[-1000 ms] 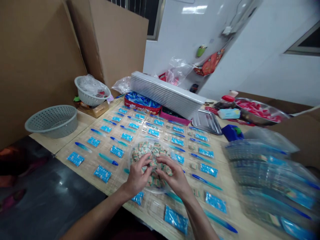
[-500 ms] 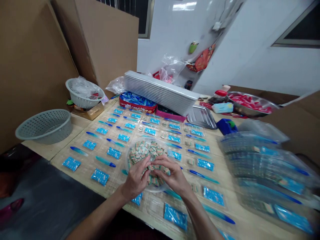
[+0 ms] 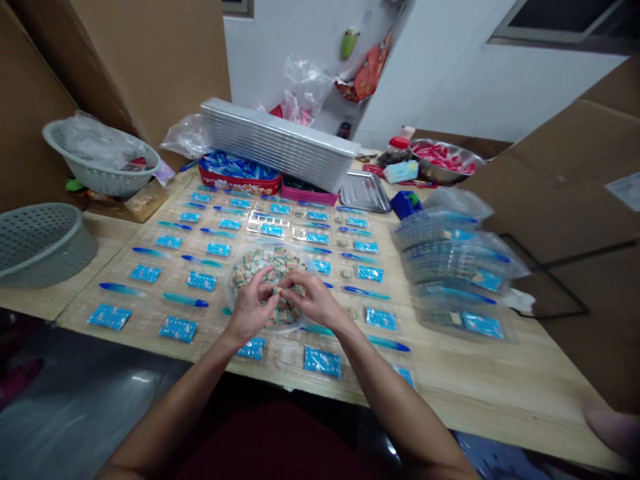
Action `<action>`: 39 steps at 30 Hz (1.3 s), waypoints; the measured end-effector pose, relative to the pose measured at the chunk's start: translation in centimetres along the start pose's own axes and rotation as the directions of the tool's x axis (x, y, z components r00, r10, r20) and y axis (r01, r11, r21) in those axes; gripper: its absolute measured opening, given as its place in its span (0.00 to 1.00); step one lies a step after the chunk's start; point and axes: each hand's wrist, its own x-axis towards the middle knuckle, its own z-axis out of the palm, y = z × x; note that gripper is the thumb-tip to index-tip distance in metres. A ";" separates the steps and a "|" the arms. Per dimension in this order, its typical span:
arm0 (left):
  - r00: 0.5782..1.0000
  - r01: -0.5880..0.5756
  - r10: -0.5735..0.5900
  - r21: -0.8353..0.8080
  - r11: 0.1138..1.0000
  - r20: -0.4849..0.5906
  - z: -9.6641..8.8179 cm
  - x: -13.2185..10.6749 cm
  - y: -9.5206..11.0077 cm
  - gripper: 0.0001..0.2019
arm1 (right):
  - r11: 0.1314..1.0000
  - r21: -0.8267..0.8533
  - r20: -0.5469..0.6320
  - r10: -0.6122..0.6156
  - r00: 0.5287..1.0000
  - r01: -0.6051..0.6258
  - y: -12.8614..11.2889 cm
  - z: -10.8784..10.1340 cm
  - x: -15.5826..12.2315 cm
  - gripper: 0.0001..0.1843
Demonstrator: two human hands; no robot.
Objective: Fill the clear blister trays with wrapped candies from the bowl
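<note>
A clear round bowl (image 3: 239, 267) full of small striped candies (image 3: 264, 261) sits on rows of clear trays holding blue packets (image 3: 201, 281) and blue pens (image 3: 185, 300). My left hand (image 3: 251, 308) and my right hand (image 3: 306, 300) meet over the bowl's near side. Fingers of both hands are pinched together on candies between them. Exactly how many pieces each hand holds is hidden by the fingers.
A grey colander (image 3: 39, 241) stands at the left edge, a white basket (image 3: 100, 160) behind it. A stack of metal trays (image 3: 278, 142) and a red tin (image 3: 238, 177) lie at the back. Filled clear packs (image 3: 453, 267) are piled at right, cardboard (image 3: 575, 200) beyond.
The camera has pulled back and tilted down, so more of the table's right side and my forearms show. My hands stay together over the bowl, fingers still working on the candies.
</note>
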 end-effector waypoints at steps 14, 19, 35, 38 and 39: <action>0.995 0.042 -0.037 0.059 0.997 -0.093 -1.0 0.4 -0.7 0.21 | 0.872 0.078 -0.232 0.487 0.842 -0.483 0.8 -6.5 -15.4 0.12; 0.992 0.016 -0.007 0.066 0.998 -0.124 -1.0 0.4 -0.7 0.18 | 0.913 0.026 -0.126 0.407 0.904 -0.408 -0.1 1.3 -13.6 0.08; 0.987 -0.012 0.015 0.020 1.000 -0.158 -2.5 0.1 -1.8 0.15 | 0.730 -0.677 0.043 0.171 0.984 -0.097 -1.3 7.2 -10.9 0.10; 0.988 -0.014 0.018 0.027 1.000 -0.155 -2.6 0.2 -1.8 0.14 | 0.669 -0.742 0.064 0.108 0.992 -0.025 -0.9 7.6 -10.9 0.09; 0.988 -0.012 0.017 0.029 1.000 -0.154 -2.6 0.2 -1.8 0.14 | 0.661 -0.750 0.063 0.088 0.994 -0.011 -0.7 7.6 -10.9 0.09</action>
